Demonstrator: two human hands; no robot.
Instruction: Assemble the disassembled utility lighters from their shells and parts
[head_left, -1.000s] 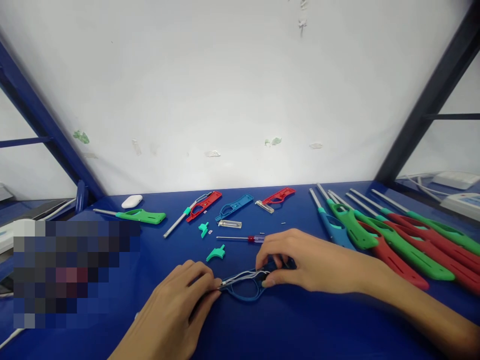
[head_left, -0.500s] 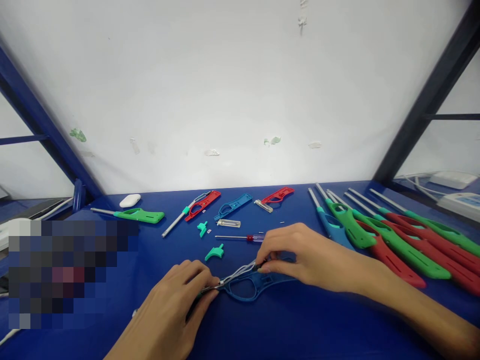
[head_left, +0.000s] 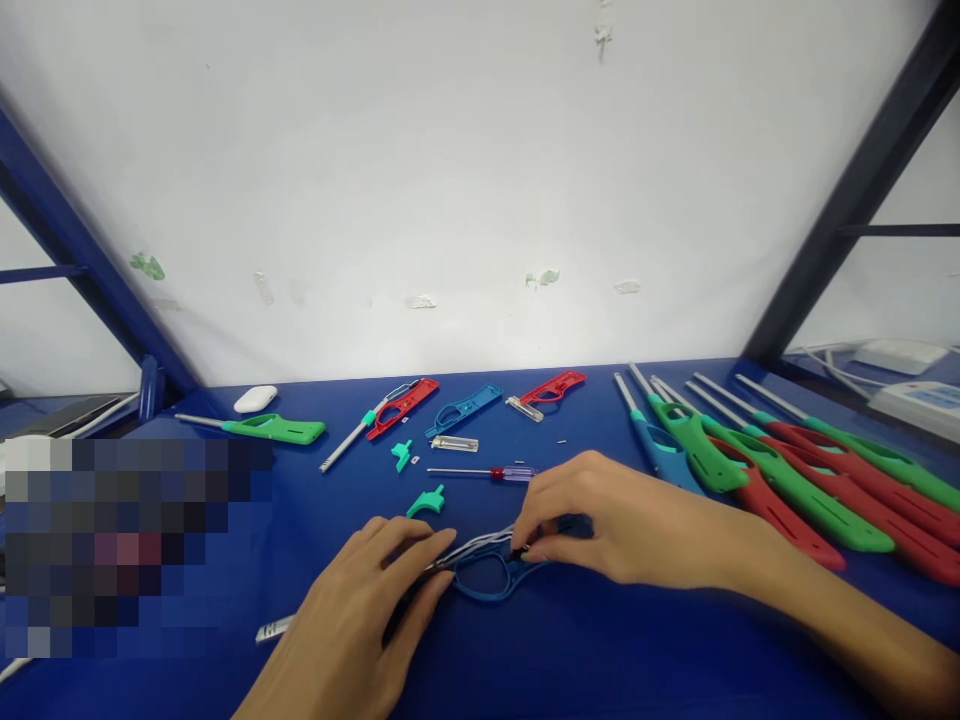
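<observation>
A blue lighter handle half (head_left: 486,592) with an open loop lies at the front middle, white wires (head_left: 480,542) running along it. My left hand (head_left: 375,600) is closed on the lighter's tube end at the left of the loop; the metal tube (head_left: 274,628) sticks out beyond that hand. My right hand (head_left: 592,515) pinches a small black part (head_left: 519,552) at the wires' right end, over the blue handle. Its palm hides the handle's right end. Just behind lie two teal triggers (head_left: 427,501) (head_left: 402,455) and a screwdriver (head_left: 514,473).
Assembled lighters (head_left: 802,480) in green, red and blue lie at the right. Red (head_left: 409,405) and blue (head_left: 469,408) handle halves, clear fuel tanks (head_left: 455,444) and a green lighter (head_left: 281,428) lie farther back. A white case (head_left: 256,399) sits at the back left, before the wall.
My left hand has shifted slightly right, and more of the metal tube shows behind it. The right hand's fingers have moved slightly down with the black part.
</observation>
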